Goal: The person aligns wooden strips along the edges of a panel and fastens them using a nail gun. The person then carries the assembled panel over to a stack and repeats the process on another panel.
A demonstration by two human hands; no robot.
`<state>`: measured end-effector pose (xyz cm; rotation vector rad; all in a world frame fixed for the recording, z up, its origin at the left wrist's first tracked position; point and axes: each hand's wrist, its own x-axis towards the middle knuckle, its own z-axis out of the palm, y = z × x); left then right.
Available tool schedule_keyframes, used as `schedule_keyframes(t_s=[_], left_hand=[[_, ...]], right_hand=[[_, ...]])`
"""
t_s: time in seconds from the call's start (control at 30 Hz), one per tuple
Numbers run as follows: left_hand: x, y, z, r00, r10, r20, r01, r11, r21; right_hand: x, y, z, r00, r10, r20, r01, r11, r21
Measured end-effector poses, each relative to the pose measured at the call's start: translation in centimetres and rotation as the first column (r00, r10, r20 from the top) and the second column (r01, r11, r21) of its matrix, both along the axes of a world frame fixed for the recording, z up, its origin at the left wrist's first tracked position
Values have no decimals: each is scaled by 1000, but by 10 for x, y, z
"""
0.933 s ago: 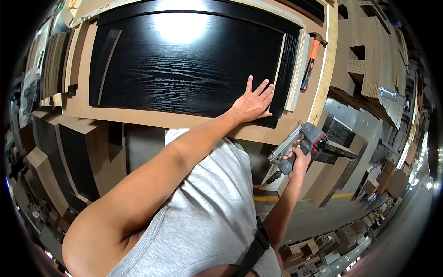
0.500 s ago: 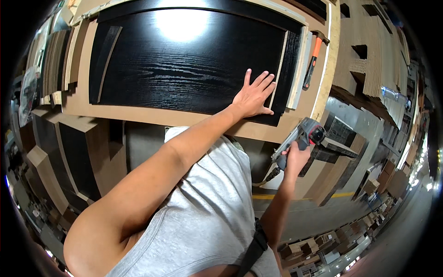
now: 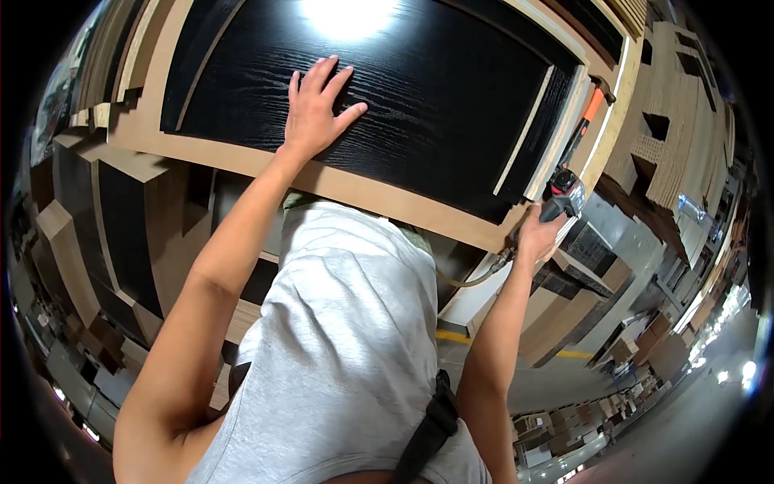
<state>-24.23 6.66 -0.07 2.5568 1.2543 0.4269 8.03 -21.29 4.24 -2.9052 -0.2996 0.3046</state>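
Note:
My left hand (image 3: 314, 113) lies with fingers spread on the black wood-grain panel (image 3: 435, 113), left of its middle. At the panel's near right corner, my right hand (image 3: 538, 234) is wrapped round the handle of an air nail gun (image 3: 566, 192). A hose (image 3: 477, 278) trails from the tool toward me. The nail gun's nose is hard to make out. Thin wooden strips edge the black pieces: one strip (image 3: 524, 129) on the right, another (image 3: 207, 66) on the left. Beyond the nail gun lies a claw hammer (image 3: 591, 113) with an orange and black handle.
A brown board (image 3: 218, 153) under the panel forms the worktop's near edge. Stacked boards (image 3: 105, 56) stand at the far left, with black and brown panels (image 3: 129, 234) below. Cardboard stacks (image 3: 669, 121) rise on the right. More wood pieces (image 3: 576, 315) lie at the lower right.
My left hand has moved left across the panel from its right end. My right hand has brought the nail gun up and right, to the panel's right corner by the hammer. The view has shifted.

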Motion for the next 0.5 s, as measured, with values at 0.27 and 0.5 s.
schedule_keyframes(t_s=[0.27, 0.5], left_hand=[[3, -1, -2, 997, 71, 27, -72, 997, 31], [8, 0, -4, 997, 70, 42, -71, 997, 13]], right_hand=[[-40, 2, 11, 919, 162, 359, -196, 979, 58], [-78, 33, 1, 964, 204, 170, -205, 979, -12]])
